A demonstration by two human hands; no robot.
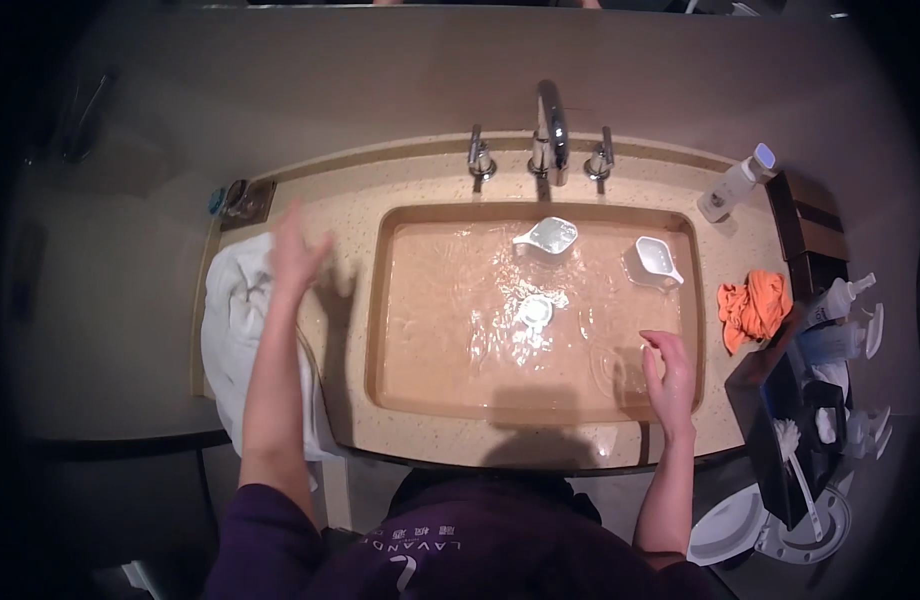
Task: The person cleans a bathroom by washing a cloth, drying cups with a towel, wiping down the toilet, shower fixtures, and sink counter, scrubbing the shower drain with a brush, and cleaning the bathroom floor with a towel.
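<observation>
My left hand [300, 258] is raised over the counter left of the basin, beside a bunched white towel [242, 335]; it holds nothing and its fingers are apart. Over the right front part of the water-filled basin [435, 408], my right hand [670, 378] has loosely curved fingers, the thumb apart, and nothing in it. Two white cups with short handles sit in the water: one cup [555, 236] below the faucet, the other cup [657, 256] near the right wall. A round drain stopper [537, 312] shows through the rippling water.
A chrome faucet [550, 130] rises behind the basin between two lever handles. On the right stand a pump bottle [735, 185], a crumpled orange cloth [755, 308] and a dark rack [770, 430] with bottles and a white brush [802, 470]. A glass [242, 200] stands back left.
</observation>
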